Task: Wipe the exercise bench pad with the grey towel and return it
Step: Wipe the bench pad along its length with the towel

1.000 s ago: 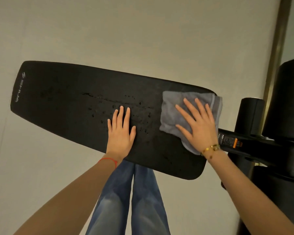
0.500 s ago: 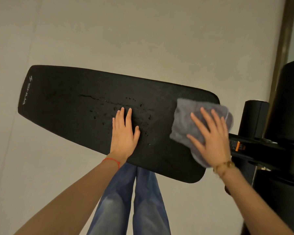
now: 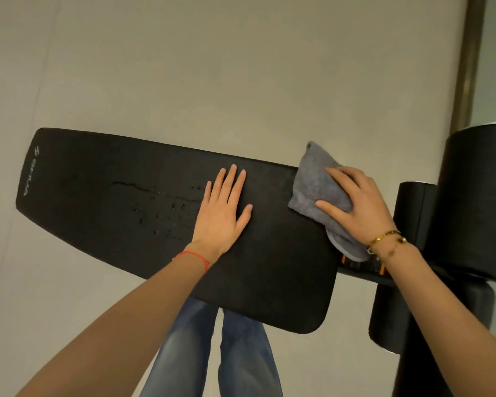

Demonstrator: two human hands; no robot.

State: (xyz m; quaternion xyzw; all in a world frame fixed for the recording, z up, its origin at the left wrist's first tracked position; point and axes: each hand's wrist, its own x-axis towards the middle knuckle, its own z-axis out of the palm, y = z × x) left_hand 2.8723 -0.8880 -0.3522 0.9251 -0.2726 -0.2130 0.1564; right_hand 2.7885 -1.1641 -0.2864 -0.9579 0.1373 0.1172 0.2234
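Note:
A long black bench pad [image 3: 103,202] runs across the view, with wet droplets and a streak left of its middle. My left hand [image 3: 222,209] lies flat on the pad with fingers spread, just right of the droplets. The grey towel [image 3: 317,184] is bunched at the pad's right end, hanging partly over the edge. My right hand [image 3: 358,206] has its fingers curled over the towel and grips it against that end.
Black foam rollers [image 3: 413,213] and the bench frame [image 3: 453,282] stand at the right, close to my right wrist. A pale floor [image 3: 184,67] surrounds the bench. A brass-coloured strip [image 3: 468,61] runs up the right side. My legs in jeans [image 3: 212,353] are under the pad.
My right hand slid the towel rightwards to the pad's end and closed around it, bunching the cloth. My left hand stayed flat on the pad.

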